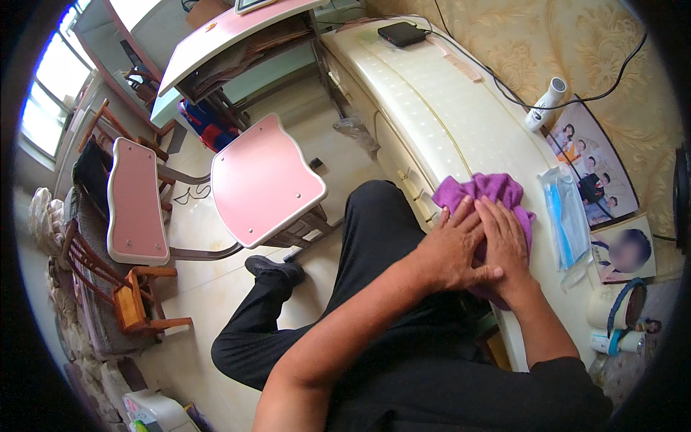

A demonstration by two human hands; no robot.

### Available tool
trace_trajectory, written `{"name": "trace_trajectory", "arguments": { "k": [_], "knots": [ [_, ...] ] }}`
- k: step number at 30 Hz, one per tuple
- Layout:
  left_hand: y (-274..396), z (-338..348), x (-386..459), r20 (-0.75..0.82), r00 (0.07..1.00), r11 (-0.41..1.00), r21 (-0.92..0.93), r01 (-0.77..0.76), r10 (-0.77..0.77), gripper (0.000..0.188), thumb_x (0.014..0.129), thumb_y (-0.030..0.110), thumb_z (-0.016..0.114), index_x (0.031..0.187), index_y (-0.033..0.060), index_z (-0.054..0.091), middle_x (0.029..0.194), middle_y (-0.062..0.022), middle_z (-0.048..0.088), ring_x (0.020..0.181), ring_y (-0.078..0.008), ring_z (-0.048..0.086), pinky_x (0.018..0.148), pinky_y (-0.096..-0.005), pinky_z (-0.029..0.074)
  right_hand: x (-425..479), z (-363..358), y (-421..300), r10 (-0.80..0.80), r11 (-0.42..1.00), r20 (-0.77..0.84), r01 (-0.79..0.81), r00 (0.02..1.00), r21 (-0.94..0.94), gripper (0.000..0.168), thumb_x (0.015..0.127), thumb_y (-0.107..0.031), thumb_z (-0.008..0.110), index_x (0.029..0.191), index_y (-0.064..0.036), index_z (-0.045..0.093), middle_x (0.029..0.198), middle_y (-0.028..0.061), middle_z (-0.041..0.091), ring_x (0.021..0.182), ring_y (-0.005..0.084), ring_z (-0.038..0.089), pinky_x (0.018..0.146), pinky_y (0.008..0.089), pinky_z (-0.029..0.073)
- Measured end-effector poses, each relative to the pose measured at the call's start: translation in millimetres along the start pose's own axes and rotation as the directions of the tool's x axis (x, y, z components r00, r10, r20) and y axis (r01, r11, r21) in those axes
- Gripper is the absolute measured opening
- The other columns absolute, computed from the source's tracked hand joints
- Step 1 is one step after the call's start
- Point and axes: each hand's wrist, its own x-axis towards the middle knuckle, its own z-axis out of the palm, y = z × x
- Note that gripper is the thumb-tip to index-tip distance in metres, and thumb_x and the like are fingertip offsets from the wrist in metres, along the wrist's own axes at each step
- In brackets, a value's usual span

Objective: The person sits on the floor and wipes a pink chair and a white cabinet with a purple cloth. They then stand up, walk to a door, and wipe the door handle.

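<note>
A bunched purple cloth (486, 189) lies on the white cabinet top (415, 92), close to its front edge. My left hand (453, 248) presses on it with the fingers stretched forward. Beside it, my right hand (505, 243) holds the cloth down too, and the two hands touch. The palms and part of the cloth beneath them are hidden. To the right of the cloth lies a blue and white disposable face mask (564, 216), partly in clear plastic.
Behind the mask lean a group photo (594, 162) and a portrait photo (623, 251). A white bottle (546, 105), a pink comb (456, 60) and a black box (402, 34) with cables are farther along. A pink chair (267, 183) stands left, by a pink desk (216, 38).
</note>
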Motion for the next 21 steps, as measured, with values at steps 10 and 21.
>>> {"name": "trace_trajectory", "arguments": {
  "k": [10, 21],
  "knots": [
    [25.9, 33.7, -17.9, -0.011, 0.995, 0.989, 0.114, -0.093, 0.095, 0.115, 0.088, 0.084, 0.054, 0.163, -0.0004, 0.031, 0.168, -0.0285, 0.029, 0.16, -0.0465, 0.016, 0.129, -0.0623, 0.008, -54.3, -15.7, -8.2, 0.034, 0.999, 0.027, -0.033, 0.999, -0.024, 0.08, 0.092, -0.043, 0.063, 0.161, -0.009, 0.04, 0.165, 0.0169, 0.039, 0.151, 0.0416, 0.036, 0.126, 0.0544, 0.026],
    [-20.4, 4.3, -7.5, -0.17, 0.98, 0.942, -0.299, -0.152, 0.104, 0.088, 0.097, 0.068, 0.059, 0.149, -0.0027, 0.053, 0.163, -0.0299, 0.037, 0.157, -0.0482, 0.023, 0.129, -0.0549, 0.019, 1.6, 9.7, -17.9, 0.027, 0.998, -0.119, -0.034, 0.993, -0.055, 0.077, 0.092, -0.044, 0.063, 0.16, -0.013, 0.044, 0.163, 0.0172, 0.044, 0.152, 0.0459, 0.035, 0.125, 0.0581, 0.026]
  ]
}}
